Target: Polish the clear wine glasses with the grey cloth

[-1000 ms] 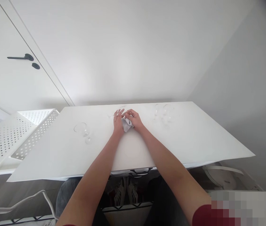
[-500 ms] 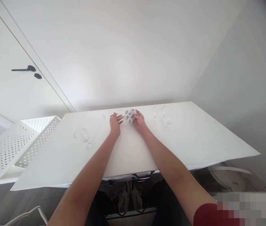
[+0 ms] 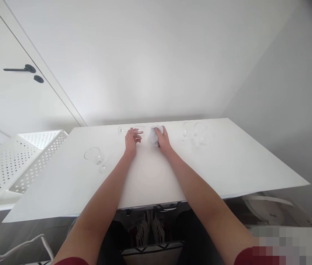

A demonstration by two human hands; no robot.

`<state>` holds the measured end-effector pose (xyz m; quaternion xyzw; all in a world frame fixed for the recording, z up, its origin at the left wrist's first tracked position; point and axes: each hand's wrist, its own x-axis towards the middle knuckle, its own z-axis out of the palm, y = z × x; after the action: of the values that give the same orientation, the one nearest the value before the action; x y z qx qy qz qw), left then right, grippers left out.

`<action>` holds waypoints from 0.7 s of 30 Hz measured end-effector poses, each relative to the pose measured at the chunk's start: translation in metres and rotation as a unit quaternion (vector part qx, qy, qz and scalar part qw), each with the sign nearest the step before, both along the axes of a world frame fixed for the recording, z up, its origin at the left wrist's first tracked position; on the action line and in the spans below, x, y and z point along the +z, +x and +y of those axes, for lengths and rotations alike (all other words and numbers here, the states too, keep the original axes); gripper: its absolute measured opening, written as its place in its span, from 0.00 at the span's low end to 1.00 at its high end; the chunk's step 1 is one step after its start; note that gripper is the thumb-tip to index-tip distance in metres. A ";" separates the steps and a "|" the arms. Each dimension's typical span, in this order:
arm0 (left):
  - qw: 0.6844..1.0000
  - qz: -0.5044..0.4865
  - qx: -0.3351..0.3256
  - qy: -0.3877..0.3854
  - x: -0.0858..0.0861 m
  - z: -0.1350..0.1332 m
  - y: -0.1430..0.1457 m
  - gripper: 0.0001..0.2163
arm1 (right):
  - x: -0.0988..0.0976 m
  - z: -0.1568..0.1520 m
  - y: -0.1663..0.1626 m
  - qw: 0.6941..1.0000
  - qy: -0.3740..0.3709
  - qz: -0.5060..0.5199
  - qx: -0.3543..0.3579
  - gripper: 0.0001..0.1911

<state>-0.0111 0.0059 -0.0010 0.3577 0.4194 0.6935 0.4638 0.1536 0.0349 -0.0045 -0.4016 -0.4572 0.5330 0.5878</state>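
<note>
My left hand (image 3: 131, 141) is closed round a clear wine glass (image 3: 140, 129), held sideways near the back of the table. Its foot points left and its bowl opens to the right. My right hand (image 3: 164, 140) grips a bunched light grey cloth (image 3: 153, 137) just right of the glass's mouth. A small gap separates the cloth from the glass. The fingers of my left hand partly hide the stem and bowl.
Another clear stemmed glass (image 3: 92, 154) is at the left of the white table (image 3: 150, 176). Several clear glasses (image 3: 196, 130), hard to tell apart, are at the back right. A white perforated rack (image 3: 9, 165) stands beyond the left edge, below a door handle (image 3: 20, 69).
The cloth has come away from the glass's mouth and is now bunched more tightly in my right hand. My left hand and the glass have shifted slightly left, with the bowl showing more plainly.
</note>
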 end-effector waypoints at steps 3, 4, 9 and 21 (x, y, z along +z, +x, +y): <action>1.000 0.005 -0.007 -0.004 0.002 -0.001 0.001 0.22 | 0.000 0.002 0.002 0.997 0.002 0.058 0.043 0.22; 1.000 0.008 -0.012 -0.003 0.002 -0.001 0.002 0.23 | 0.000 0.003 0.004 0.995 0.004 0.076 0.061 0.22; 0.999 0.004 -0.036 0.002 0.001 -0.002 0.000 0.24 | -0.004 0.007 0.006 0.996 0.004 0.093 -0.006 0.17; 1.000 0.017 -0.008 0.008 -0.003 0.001 0.004 0.20 | -0.001 -0.003 0.000 0.993 0.075 0.015 0.086 0.13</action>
<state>-0.0070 0.0069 -0.0038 0.3762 0.4186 0.6869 0.4598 0.1533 0.0319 -0.0054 -0.3078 -0.5199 0.5518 0.5749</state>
